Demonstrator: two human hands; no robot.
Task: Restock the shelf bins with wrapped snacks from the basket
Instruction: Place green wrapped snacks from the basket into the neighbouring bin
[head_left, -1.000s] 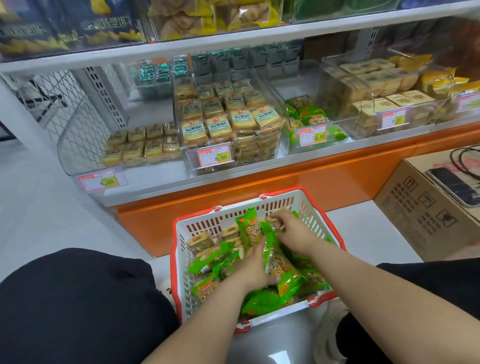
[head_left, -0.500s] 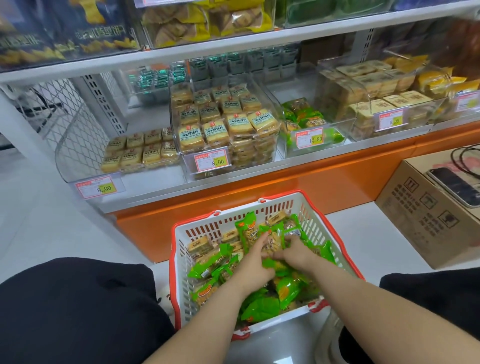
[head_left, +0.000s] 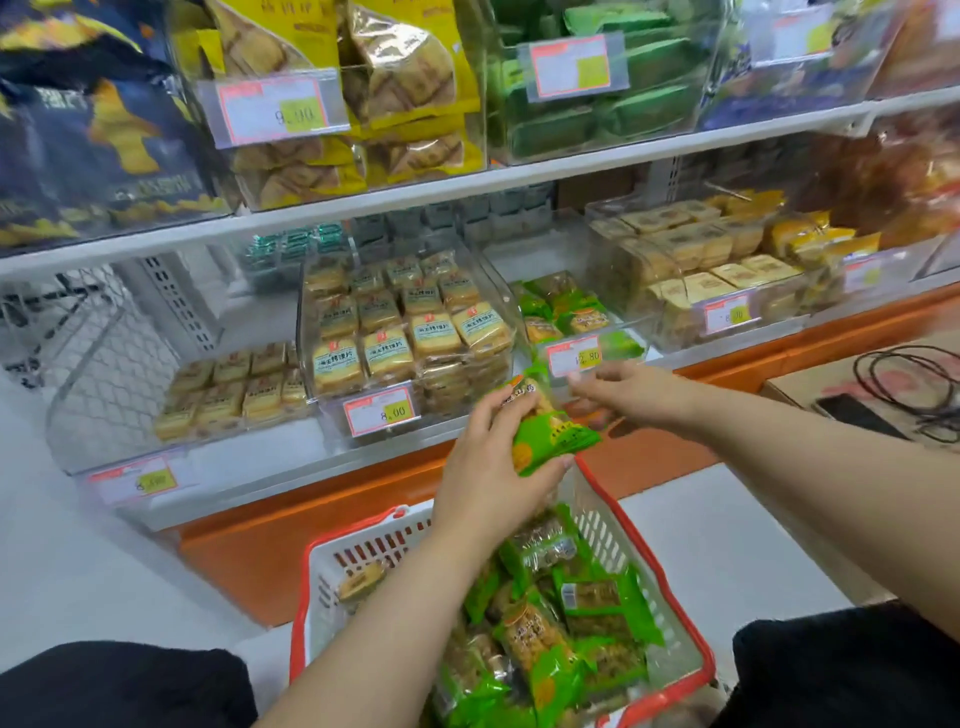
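Observation:
My left hand (head_left: 488, 467) grips a green wrapped snack packet (head_left: 553, 434), lifted above the basket and in front of the lower shelf. Just right of the packet's top, my right hand (head_left: 623, 389) hovers with loosely bent fingers; nothing shows in it. The white basket with a red rim (head_left: 363, 561) stands on the floor between my knees and holds several more green packets (head_left: 571, 623). Straight behind my hands, a clear shelf bin (head_left: 582, 288) holds a few of the same green snacks (head_left: 558, 307) behind its price tag (head_left: 574, 356).
Clear bins of yellow wrapped cakes (head_left: 410, 332) fill the lower shelf to the left and right of the green snacks' bin. Bagged snacks sit on the upper shelf (head_left: 467, 182). A cardboard box (head_left: 810, 382) with a phone and cables stands at right.
Both hands have risen out of the basket toward the lower shelf. My left hand lifted a green packet with it. The view tilted up and closer to the shelf.

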